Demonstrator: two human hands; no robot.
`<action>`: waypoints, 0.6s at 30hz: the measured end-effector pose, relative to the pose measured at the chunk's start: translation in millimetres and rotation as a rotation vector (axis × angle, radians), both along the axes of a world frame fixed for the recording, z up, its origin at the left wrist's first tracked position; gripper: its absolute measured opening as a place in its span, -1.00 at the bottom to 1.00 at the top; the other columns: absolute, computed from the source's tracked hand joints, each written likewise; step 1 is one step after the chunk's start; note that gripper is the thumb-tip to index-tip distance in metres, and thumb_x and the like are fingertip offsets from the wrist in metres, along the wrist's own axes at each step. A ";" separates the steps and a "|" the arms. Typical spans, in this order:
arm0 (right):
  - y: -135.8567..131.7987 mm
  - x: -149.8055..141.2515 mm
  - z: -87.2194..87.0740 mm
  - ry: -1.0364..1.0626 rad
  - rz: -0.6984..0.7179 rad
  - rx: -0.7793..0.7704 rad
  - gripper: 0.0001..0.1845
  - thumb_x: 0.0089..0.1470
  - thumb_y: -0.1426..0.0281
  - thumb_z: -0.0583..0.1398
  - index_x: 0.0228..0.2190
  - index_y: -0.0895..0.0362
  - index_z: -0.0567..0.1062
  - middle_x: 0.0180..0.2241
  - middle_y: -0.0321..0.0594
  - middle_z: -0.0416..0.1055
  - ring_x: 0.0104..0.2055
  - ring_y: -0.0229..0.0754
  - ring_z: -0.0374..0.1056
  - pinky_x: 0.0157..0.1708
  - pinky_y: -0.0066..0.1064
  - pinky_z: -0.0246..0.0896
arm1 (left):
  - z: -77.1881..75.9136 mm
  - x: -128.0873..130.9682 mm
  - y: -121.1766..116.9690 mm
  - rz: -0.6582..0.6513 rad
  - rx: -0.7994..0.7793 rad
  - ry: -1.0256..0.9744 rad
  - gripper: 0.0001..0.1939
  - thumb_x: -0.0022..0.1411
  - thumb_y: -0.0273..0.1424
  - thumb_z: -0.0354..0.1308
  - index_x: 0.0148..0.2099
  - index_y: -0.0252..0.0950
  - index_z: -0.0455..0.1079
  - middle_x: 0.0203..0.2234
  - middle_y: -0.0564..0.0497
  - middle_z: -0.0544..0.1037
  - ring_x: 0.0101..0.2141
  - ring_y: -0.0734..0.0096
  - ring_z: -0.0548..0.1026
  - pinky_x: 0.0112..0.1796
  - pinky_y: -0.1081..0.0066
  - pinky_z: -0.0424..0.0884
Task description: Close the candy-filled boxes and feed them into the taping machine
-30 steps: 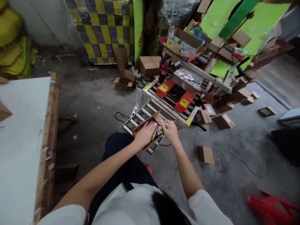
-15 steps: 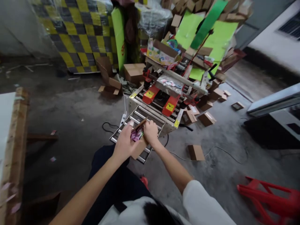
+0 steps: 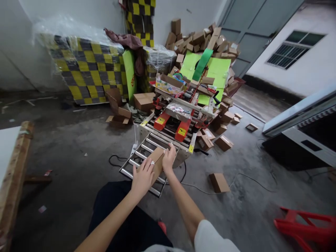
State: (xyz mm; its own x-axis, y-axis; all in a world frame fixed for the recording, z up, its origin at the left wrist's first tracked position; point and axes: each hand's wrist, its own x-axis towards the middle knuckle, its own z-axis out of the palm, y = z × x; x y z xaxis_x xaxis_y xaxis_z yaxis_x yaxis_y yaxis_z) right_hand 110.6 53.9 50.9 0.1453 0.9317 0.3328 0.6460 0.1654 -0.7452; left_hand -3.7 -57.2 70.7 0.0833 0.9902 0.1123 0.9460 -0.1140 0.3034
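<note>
The person's left hand (image 3: 143, 176) lies spread on the carton (image 3: 158, 161), and the right hand (image 3: 168, 159) cups its far side with bent fingers. Half a second ago the carton gaped, purple and green contents showing; now its top flaps are folded down over them. It sits on the roller conveyor (image 3: 148, 150), whose metal rollers show around it. Just beyond stands the taping machine (image 3: 178, 119) with its green tape (image 3: 202, 64). Farther back are yellow-and-grey stacks (image 3: 89, 70) under plastic, heaped boxes (image 3: 199, 40) and a grey door (image 3: 252, 28).
</note>
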 end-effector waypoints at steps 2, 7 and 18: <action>-28.1 -1.8 -8.0 -0.126 0.150 -0.048 -0.41 0.34 0.31 -0.18 0.29 0.27 0.17 0.30 0.13 0.07 0.38 0.06 -0.08 0.33 0.11 -0.20 | 1.4 -5.6 2.9 0.023 -0.042 -0.113 -0.50 0.37 -0.45 -0.15 0.27 -0.25 0.33 0.33 -0.10 0.20 0.33 -0.04 0.14 0.18 -0.34 0.15; -98.2 5.4 -12.2 -0.469 0.628 -0.190 -0.08 0.29 -0.04 0.05 0.41 0.14 -0.20 0.41 0.10 -0.47 0.45 0.25 -0.52 0.33 0.30 -0.36 | -0.5 -38.3 2.3 0.040 -0.237 -0.752 -0.44 0.11 -0.46 -0.03 0.14 -0.28 0.49 0.21 -0.11 0.40 0.27 0.09 0.27 0.29 -0.01 0.16; -43.9 14.4 12.0 -0.708 0.801 -0.266 0.50 -0.23 -0.06 0.46 0.40 0.26 -0.25 0.38 0.27 -0.60 0.42 0.40 -0.60 0.33 0.33 -0.49 | 9.6 -22.9 13.0 0.569 -0.236 -1.756 -0.27 -0.15 -0.17 0.35 0.11 -0.27 0.36 0.24 -0.22 0.35 0.31 0.04 0.20 0.30 0.13 0.17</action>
